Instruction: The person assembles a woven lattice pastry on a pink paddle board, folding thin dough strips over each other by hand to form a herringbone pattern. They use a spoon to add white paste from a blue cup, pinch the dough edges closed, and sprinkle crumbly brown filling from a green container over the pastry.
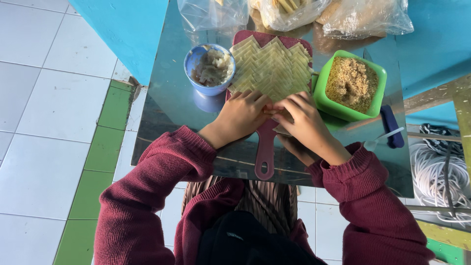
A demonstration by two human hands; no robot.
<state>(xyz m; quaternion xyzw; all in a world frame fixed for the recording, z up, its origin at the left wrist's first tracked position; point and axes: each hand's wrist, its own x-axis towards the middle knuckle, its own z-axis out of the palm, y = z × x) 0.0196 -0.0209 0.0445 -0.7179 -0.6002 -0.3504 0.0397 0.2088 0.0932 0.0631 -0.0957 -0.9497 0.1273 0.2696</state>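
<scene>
The shiny metal desk [167, 103] carries everything, with clear plastic bags [289, 12] along its far edge. In the middle lies a dark red cutting board [267, 147], handle toward the person, covered with pale square wrappers [270, 66] overlapped in a herringbone pattern. To its right stands a green square bowl [373, 73] of brown crumbs; to its left, a blue cup [194, 59] of pale filling. At the board's near edge the left hand [240, 118] and right hand [304, 122] meet, fingers curled and pinching one wrapper between them; what lies inside is hidden. Folding well here likely means even fingertip pressure along the edge, keeping the neighbouring wrappers undisturbed.
</scene>
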